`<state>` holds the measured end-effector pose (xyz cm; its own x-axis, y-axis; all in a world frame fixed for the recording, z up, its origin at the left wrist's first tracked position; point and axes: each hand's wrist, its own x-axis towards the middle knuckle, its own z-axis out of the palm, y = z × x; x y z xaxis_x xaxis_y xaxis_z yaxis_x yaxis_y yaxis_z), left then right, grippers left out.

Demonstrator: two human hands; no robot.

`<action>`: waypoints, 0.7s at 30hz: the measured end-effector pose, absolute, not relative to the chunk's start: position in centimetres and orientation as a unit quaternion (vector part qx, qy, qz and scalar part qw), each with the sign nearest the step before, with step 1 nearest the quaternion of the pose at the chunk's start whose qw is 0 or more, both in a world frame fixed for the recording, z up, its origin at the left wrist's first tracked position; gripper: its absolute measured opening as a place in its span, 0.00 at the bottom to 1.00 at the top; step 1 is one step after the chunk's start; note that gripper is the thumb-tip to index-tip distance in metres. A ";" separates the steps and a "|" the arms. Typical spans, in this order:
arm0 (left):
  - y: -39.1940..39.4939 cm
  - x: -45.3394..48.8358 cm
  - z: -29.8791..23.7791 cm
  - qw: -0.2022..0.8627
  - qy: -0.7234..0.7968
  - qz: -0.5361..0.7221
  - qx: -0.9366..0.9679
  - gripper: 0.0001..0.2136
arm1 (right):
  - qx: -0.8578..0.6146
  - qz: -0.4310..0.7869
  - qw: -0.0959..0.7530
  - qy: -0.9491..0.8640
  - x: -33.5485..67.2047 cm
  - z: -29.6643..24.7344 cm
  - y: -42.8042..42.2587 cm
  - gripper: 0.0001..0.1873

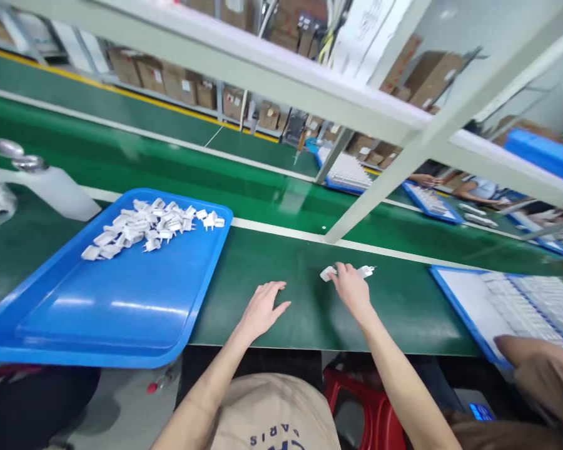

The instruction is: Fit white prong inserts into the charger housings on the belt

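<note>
- The bench (281, 262) is a long green belt surface, smooth and flat, so small hard parts would likely slide on it at a nudge.
- A blue tray (122, 300) sits at the left, overhanging the near edge; its far end holds a heap of white plug parts (150, 228), the near end bare plastic.
- A second blue tray (455, 300) at the right carries rows of white pieces laid in order, with another person's hand (516, 347) resting at its near corner.
- The left hand (263, 309) lies flat on the bench, fingers spread and loose, holding nothing.
- The right hand (351, 290) reaches forward, fingers curled down over two small white plug pieces (349, 272) that lie on the bench well right of the heap; whether it grips them or only touches them I cannot tell.
- Those pieces look like moulded plastic: light, stiff, a little slick (prongs seem to jut from one end). I judge the broad body sides the surest place to pinch, not the prongs.
</note>
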<state>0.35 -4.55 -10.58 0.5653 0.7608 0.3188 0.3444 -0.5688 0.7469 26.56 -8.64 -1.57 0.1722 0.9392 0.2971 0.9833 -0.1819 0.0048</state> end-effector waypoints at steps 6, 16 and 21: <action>-4.5 0.4 -11.2 0.313 0.319 0.356 0.820 0.12 | -0.803 -0.120 0.209 -0.545 29.6 0.3 -14.7 0.24; -5.4 0.1 -10.1 0.317 0.344 0.316 0.826 0.09 | -0.645 0.107 0.399 -0.642 17.5 -1.1 -13.2 0.26; -4.7 1.6 -11.2 0.305 0.406 0.295 0.809 0.12 | -0.565 0.302 0.499 -0.583 16.7 1.1 -8.8 0.24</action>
